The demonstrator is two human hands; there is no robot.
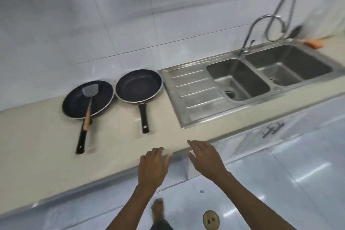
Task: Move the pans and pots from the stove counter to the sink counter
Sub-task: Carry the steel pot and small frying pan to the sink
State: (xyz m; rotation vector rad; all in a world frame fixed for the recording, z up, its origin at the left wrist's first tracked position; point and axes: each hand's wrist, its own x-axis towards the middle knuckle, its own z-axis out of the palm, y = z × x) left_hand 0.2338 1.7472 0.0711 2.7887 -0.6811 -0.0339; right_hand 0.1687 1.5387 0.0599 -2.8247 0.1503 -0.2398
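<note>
Two black frying pans rest side by side on the beige counter [37,155], handles pointing toward me. The left pan [74,105] holds a grey spatula [89,92] with a wooden handle. The right pan [138,86] is empty and sits just left of the steel sink's ribbed drainboard [192,95]. My left hand [153,166] and my right hand [207,157] hover at the counter's front edge, fingers spread, holding nothing, well short of both pans.
A double-basin steel sink [240,80] with a curved faucet [261,24] fills the right side. An orange sponge [313,43] lies behind it. White tiled wall is at the back; cabinet doors [270,132], glossy floor tiles and a floor drain [211,219] are below.
</note>
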